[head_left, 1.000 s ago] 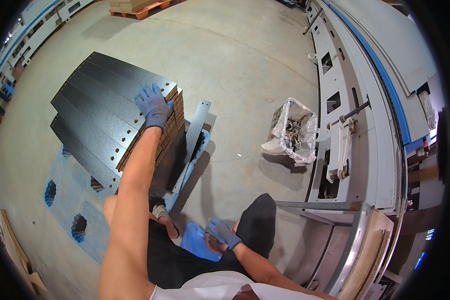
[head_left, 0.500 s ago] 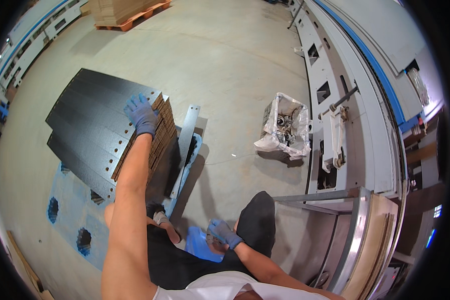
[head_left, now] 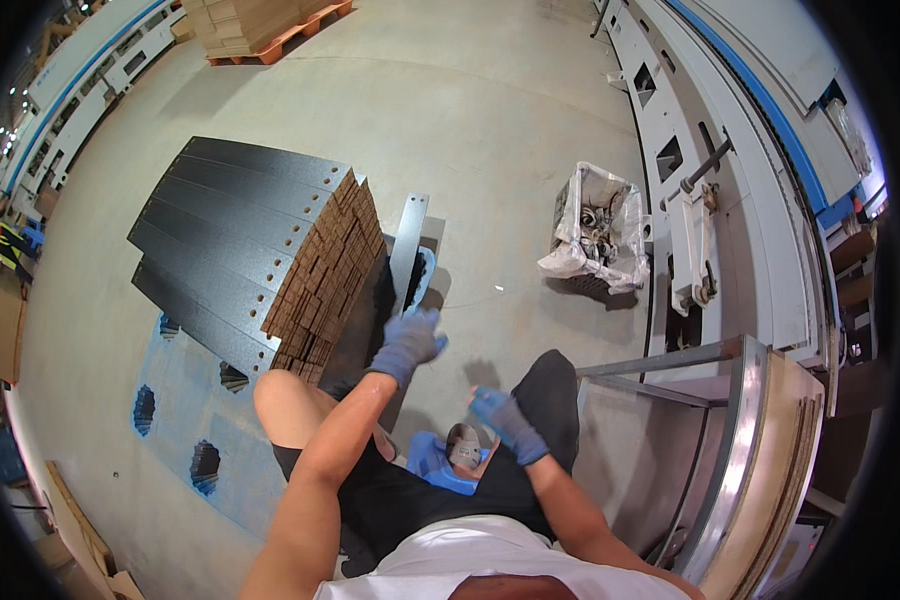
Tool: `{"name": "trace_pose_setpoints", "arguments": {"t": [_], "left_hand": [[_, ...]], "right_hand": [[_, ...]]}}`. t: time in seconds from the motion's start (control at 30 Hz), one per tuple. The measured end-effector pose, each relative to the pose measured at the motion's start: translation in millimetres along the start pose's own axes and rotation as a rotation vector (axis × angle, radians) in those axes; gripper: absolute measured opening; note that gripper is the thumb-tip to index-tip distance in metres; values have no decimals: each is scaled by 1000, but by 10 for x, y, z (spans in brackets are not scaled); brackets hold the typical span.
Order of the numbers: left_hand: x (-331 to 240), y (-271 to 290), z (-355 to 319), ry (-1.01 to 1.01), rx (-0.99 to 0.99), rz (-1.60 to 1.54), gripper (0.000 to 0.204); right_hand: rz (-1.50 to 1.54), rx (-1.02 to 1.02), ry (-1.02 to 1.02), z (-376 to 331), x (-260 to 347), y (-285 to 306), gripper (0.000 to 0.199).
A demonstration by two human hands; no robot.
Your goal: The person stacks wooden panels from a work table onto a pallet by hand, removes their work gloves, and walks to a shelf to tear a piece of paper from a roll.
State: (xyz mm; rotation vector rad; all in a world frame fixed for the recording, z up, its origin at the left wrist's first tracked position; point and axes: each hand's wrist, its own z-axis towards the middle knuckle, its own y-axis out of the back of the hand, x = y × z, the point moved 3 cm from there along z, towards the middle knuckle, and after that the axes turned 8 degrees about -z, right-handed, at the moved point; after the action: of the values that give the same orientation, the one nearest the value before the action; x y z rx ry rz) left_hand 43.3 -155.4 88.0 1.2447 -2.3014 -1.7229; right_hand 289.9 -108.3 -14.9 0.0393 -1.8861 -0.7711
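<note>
Well, the person sat low on the floor side, knees apart, with both hands in blue-grey gloves. The left hand (head_left: pixel 407 345) hung in front of the left knee, blurred, its fingers stretched forward and loose, gripping nothing I could see. They overlapped the near end of a long grey strip (head_left: pixel 408 240); whether they touched it, I couldn't tell. The strip lay along the right edge of a blue pallet (head_left: pixel 175 440), just beside a stack of dark boards (head_left: pixel 240 230). That stack stood on the pallet, ahead and to the left, its rough brown ends facing right and holes showing near the ends of the top boards. The right hand (head_left: pixel 508 418) hovered by the right knee, fingers partly bent; I couldn't tell whether they had closed on anything. Below it, blue plastic (head_left: pixel 428 462) lay beside a shoe (head_left: pixel 465 447). Farther right, a plastic-lined crate (head_left: pixel 566 222) stood near a long pale machine (head_left: pixel 690 150).
</note>
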Motion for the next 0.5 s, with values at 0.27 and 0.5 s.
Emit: {"name": "trace_pose_setpoints", "arguments": {"t": [0.27, 0.5], "left_hand": [[-45, -282, -297, -176, 100, 5, 50], [542, 74, -580, -172, -30, -285, 45]], "right_hand": [[-57, -506, -82, -221, 1114, 2323, 30], [-427, -933, 290, -393, 1678, 3486, 35]]}}
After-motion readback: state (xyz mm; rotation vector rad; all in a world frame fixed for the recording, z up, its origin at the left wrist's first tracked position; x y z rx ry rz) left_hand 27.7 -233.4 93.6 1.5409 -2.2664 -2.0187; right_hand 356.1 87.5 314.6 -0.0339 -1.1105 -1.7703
